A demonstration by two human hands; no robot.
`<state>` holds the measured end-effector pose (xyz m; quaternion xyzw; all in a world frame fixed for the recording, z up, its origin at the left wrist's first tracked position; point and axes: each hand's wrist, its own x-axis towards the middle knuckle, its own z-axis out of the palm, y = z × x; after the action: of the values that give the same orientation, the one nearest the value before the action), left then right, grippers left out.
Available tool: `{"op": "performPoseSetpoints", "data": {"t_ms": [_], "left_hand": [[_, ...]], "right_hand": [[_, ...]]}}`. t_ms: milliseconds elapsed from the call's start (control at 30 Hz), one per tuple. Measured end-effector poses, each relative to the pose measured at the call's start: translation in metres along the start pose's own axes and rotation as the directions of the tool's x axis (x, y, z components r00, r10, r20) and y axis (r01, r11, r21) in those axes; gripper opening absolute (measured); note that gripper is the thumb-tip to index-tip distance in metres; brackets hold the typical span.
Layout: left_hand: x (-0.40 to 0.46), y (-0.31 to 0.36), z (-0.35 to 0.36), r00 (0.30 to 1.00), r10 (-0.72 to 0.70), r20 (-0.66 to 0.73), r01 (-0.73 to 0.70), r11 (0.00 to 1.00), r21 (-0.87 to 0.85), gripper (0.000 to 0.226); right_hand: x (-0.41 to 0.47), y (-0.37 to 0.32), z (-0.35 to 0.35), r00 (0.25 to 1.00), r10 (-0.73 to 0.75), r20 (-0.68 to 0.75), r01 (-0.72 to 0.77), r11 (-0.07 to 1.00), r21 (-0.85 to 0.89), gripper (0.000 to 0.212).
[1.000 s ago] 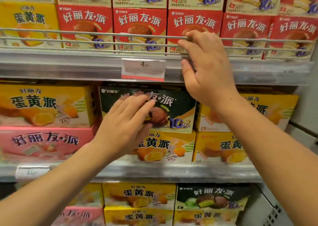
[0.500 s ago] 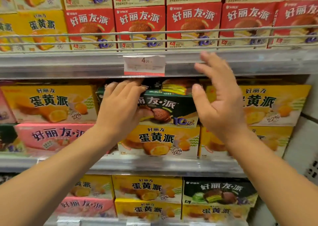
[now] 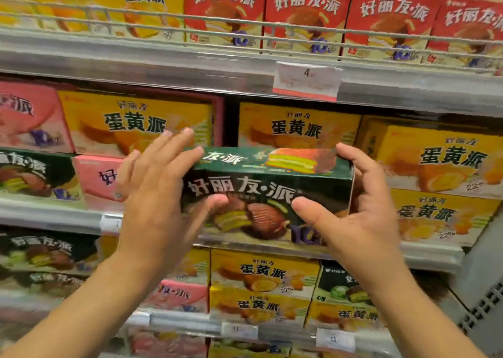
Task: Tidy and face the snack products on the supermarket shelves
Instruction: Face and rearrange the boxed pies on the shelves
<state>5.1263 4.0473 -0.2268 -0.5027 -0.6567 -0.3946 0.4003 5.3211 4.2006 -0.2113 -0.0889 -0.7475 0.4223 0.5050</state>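
A dark green pie box (image 3: 266, 191) with a chocolate cake picture is out in front of the middle shelf, its top face tilted toward me. My left hand (image 3: 158, 194) holds its left end, fingers laid over the top corner and thumb on the front face. My right hand (image 3: 362, 213) grips its right end, thumb on the front and fingers wrapped over the top edge. Behind the box stand yellow egg-yolk pie boxes (image 3: 296, 129), stacked two high to the right (image 3: 441, 183).
Red pie boxes (image 3: 307, 17) fill the top shelf behind a wire rail (image 3: 245, 21), with a price tag (image 3: 307, 81) below. Pink (image 3: 95, 178) and dark green boxes (image 3: 35, 175) sit at middle left. More yellow boxes (image 3: 261, 276) fill the lower shelf. A grey upright (image 3: 484, 289) borders the right.
My right hand came down from the top rail and took the box's right end. Both hands have drawn the dark green box out from the shelf toward me, and the view shifted right.
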Motion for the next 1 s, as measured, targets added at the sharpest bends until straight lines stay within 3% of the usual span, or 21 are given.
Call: {"op": "performPoseSetpoints", "data": {"t_ms": [67, 133, 233, 367, 433, 500, 533, 600, 667, 733, 867, 1000], "left_hand": [[-0.024, -0.024, -0.031, 0.959, -0.285, 0.000, 0.282, 0.950, -0.131, 0.082], [-0.044, -0.047, -0.064, 0.805, -0.580, 0.125, 0.584, 0.737, -0.339, 0.081], [-0.075, -0.097, -0.097, 0.614, -0.712, 0.342, 0.766, 0.431, -0.477, 0.052], [-0.096, -0.153, -0.133, 0.565, -0.744, 0.356, 0.762, 0.305, -0.572, 0.046], [-0.104, -0.175, -0.145, 0.548, -0.760, 0.350, 0.768, 0.292, -0.570, 0.054], [-0.110, -0.195, -0.152, 0.509, -0.786, 0.351, 0.788, 0.262, -0.557, 0.066], [-0.113, -0.203, -0.156, 0.499, -0.794, 0.347, 0.795, 0.260, -0.548, 0.070], [-0.117, -0.214, -0.160, 0.487, -0.801, 0.349, 0.803, 0.254, -0.539, 0.076], [-0.123, -0.222, -0.162, 0.466, -0.799, 0.381, 0.794, 0.187, -0.578, 0.078], [-0.129, -0.227, -0.162, 0.449, -0.793, 0.413, 0.775, 0.115, -0.621, 0.074], [-0.139, -0.232, -0.163, 0.440, -0.779, 0.448, 0.761, 0.058, -0.647, 0.075], [-0.145, -0.231, -0.161, 0.446, -0.755, 0.480, 0.760, 0.038, -0.648, 0.077]], "right_hand": [[-0.008, -0.003, 0.033, 0.995, 0.092, 0.033, -0.093, 0.994, 0.048, 0.077], [-0.016, -0.004, 0.073, 0.982, 0.178, 0.066, -0.183, 0.980, 0.078, 0.078], [-0.028, 0.000, 0.134, 0.957, 0.264, 0.123, -0.277, 0.955, 0.108, 0.080], [-0.032, -0.006, 0.197, 0.918, 0.326, 0.228, -0.336, 0.942, 0.009, 0.075], [-0.016, -0.012, 0.214, 0.936, 0.280, 0.213, -0.263, 0.959, -0.106, 0.066], [0.012, -0.024, 0.223, 0.974, 0.144, 0.175, -0.091, 0.956, -0.279, 0.056], [0.028, -0.032, 0.226, 0.981, 0.041, 0.190, 0.043, 0.909, -0.415, 0.054], [0.061, -0.042, 0.232, 0.940, -0.125, 0.318, 0.313, 0.689, -0.654, 0.056], [0.089, -0.047, 0.241, 0.893, -0.138, 0.427, 0.442, 0.444, -0.780, 0.060], [0.110, -0.047, 0.250, 0.888, -0.082, 0.453, 0.458, 0.265, -0.849, 0.069], [0.131, -0.040, 0.256, 0.938, 0.098, 0.333, 0.315, 0.162, -0.935, 0.086], [0.136, -0.039, 0.261, 0.944, 0.029, 0.329, 0.322, 0.132, -0.937, 0.059]]}}
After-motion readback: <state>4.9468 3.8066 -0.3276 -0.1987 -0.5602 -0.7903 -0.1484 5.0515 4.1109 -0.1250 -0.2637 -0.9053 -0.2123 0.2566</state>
